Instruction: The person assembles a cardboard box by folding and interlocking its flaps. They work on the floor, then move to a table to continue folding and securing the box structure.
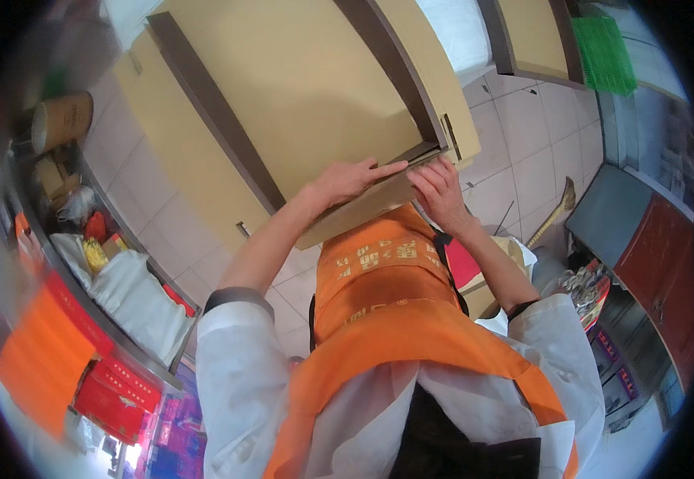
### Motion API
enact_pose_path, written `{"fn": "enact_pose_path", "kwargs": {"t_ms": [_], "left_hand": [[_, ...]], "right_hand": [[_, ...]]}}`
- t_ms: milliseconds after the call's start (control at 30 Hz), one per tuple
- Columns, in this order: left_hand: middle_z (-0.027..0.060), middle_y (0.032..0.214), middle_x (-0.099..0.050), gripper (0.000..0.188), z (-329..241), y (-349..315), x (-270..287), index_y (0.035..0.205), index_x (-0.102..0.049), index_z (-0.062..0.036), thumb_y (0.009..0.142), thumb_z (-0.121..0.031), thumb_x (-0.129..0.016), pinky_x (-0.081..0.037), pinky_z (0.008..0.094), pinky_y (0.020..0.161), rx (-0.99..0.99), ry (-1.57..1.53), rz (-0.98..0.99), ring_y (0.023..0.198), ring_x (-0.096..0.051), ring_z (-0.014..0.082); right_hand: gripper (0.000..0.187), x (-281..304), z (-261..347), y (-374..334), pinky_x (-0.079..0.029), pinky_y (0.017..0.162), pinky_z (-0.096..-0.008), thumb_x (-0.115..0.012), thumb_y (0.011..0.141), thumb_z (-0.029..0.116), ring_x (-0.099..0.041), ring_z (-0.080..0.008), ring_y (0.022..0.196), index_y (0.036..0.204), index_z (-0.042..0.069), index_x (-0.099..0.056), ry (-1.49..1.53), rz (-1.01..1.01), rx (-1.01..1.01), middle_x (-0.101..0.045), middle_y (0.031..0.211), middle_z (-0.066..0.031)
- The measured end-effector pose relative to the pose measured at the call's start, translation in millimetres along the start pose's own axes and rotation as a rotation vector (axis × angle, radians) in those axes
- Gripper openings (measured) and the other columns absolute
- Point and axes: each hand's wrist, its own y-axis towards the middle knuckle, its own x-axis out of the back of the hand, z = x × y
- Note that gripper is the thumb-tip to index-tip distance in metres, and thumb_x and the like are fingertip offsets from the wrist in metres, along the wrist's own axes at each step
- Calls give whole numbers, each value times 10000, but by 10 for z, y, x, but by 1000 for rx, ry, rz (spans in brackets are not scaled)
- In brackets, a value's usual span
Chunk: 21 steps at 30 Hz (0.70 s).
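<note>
Folding seemed in hand at the near flap (367, 207) of the cardboard (307, 88), by the orange apron (407, 279), where the left hand (347, 180) lay with fingers nearly straight, the right hand (440, 193) with fingers curled, whether gripping I could not tell, and next probably even pressing was needed.

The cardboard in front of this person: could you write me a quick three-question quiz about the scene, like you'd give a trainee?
1. True or false: the left hand is off the cardboard.
2. The person's apron is: A) blue, B) orange, C) green.
3. Which hand is at the cardboard's near right corner?

Key:
1. False; it touches the near side.
2. B.
3. The right hand.
</note>
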Motion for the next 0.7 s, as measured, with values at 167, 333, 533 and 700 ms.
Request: {"fn": "enact_pose_path", "kwargs": {"t_ms": [167, 333, 533, 700], "left_hand": [[102, 1177, -531, 499, 399, 25, -197, 1467, -187, -149, 1006, -291, -316, -481, 371, 850, -127, -663, -258, 978, -585, 253], [145, 1264, -519, 526, 524, -292, 60, 1384, -336, -3, 967, -298, -461, -436, 404, 939, 230, -1608, -553, 1075, -552, 264], [179, 1209, -524, 450, -566, -1067, -481, 1275, -450, -28, 850, -135, -552, -418, 475, 913, 517, -87, -865, 1064, -533, 346], [139, 1071, -581, 403, -500, -893, -923, 1134, -522, -49, 763, -150, -642, -435, 479, 833, 584, 460, -895, 1038, -535, 320]], "right_hand": [[550, -134, -213, 199, -296, 1083, -449, -609, 751, 47, -427, -232, 1212, 1288, 87, -494, -138, 217, 85, -456, 1313, -53], [498, -153, -226, 305, -327, 1042, -407, -508, 777, 100, -466, -231, 1179, 1274, 68, -497, -190, 228, 119, -513, 1258, -66], [452, -233, -277, 347, -371, 940, -406, -594, 741, 103, -504, -242, 1117, 1186, 49, -529, -200, 316, 143, -543, 1177, -88], [419, -214, -316, 430, -389, 860, -402, -681, 685, 124, -522, -239, 1016, 1076, 76, -537, -219, 411, 164, -557, 1075, -68]]}}
